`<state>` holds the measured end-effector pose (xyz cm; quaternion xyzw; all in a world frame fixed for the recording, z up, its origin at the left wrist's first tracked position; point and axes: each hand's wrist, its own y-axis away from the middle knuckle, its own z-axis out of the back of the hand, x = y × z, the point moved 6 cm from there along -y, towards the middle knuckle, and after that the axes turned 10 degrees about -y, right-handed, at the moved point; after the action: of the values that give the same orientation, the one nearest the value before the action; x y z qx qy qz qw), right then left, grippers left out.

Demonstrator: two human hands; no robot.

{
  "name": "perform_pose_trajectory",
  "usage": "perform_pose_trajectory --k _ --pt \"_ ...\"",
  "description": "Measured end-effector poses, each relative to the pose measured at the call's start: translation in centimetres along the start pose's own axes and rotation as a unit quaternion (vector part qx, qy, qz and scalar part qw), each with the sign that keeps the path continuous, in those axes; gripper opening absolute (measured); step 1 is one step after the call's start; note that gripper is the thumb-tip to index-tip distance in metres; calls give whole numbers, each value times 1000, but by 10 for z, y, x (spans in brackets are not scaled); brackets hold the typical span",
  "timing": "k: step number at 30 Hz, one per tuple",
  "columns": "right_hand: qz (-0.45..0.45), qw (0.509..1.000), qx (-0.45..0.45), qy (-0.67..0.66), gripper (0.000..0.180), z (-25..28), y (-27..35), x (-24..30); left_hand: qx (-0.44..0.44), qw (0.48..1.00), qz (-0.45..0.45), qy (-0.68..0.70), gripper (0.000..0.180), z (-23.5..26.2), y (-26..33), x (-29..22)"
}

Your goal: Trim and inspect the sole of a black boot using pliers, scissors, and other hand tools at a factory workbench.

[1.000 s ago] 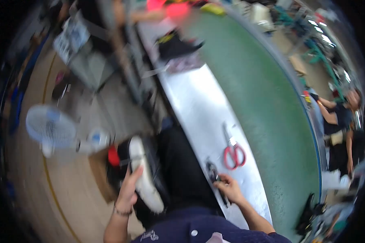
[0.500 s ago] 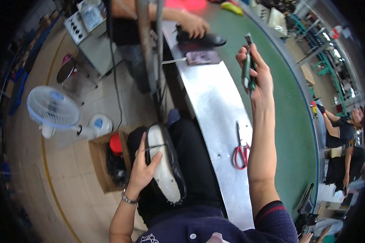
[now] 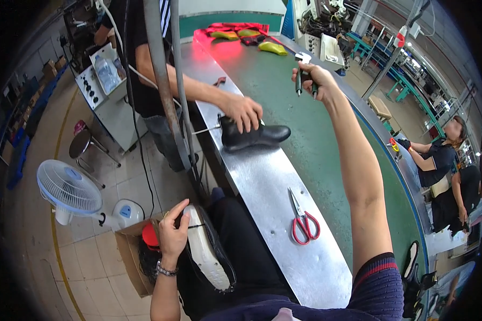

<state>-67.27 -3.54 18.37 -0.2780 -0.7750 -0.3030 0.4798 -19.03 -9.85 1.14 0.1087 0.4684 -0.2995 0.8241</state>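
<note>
At the far left a white fan [image 3: 69,188] stands on the tiled floor, with a cardboard box [image 3: 131,254] just beside your knee. Your left hand [image 3: 172,234] is closed over the edge of a black shoe with a white sole [image 3: 206,251], which lies sole-up on your lap, below the edge of the bench [image 3: 284,214]. On the bench's metal strip, near your right elbow, red-handled scissors [image 3: 303,220] lie flat with the blades pointing away from you. Further along the strip a co-worker's hand [image 3: 243,111] presses down on a black ankle boot [image 3: 253,136] standing upright. Your right arm stretches out over the green belt [image 3: 300,134], and your right hand [image 3: 311,80] is raised and gripping a dark slim tool [image 3: 300,81], held upright in the fist. At the far right another person [image 3: 439,160] sits by the belt.
</note>
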Motion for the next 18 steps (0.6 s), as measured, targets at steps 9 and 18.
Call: perform_pose_trajectory --k 9,18 --pt "25 999 -25 40 17 -18 2 1 -98 986 -58 -120 25 6 7 -14" --pt "9 995 84 44 18 -32 79 -31 -158 974 -79 -139 23 7 6 -18"
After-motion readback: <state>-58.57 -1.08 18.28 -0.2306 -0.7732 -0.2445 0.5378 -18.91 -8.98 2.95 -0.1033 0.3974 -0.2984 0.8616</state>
